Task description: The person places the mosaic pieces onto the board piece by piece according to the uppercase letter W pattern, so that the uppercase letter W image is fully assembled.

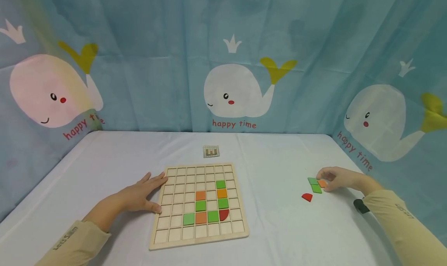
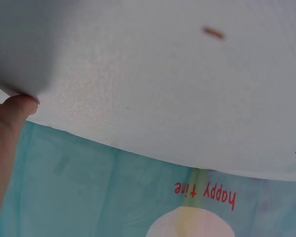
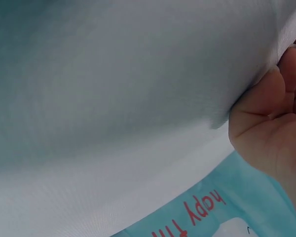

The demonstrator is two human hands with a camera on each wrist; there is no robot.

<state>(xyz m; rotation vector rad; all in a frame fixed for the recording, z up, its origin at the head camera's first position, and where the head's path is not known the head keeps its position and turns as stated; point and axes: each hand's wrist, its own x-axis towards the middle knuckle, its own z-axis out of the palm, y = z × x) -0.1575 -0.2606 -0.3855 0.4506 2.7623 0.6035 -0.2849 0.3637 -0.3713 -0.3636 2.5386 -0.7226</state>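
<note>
A wooden grid board lies on the white table, with several green and orange square tiles and one red quarter-round tile in its cells. Along the board's left edge rests my left hand, fingers spread and thumb at the rim. Off to the right, my right hand pinches an orange tile between thumb and fingers, low at the table. Beside that tile lie a light green tile and a green tile. A loose red quarter-round tile sits nearer the front. The right wrist view hides the pinched tile.
Behind the board lies a small card printed with a grid pattern. A blue curtain with whale pictures hangs around the back and sides of the table. Something black shows at the right forearm.
</note>
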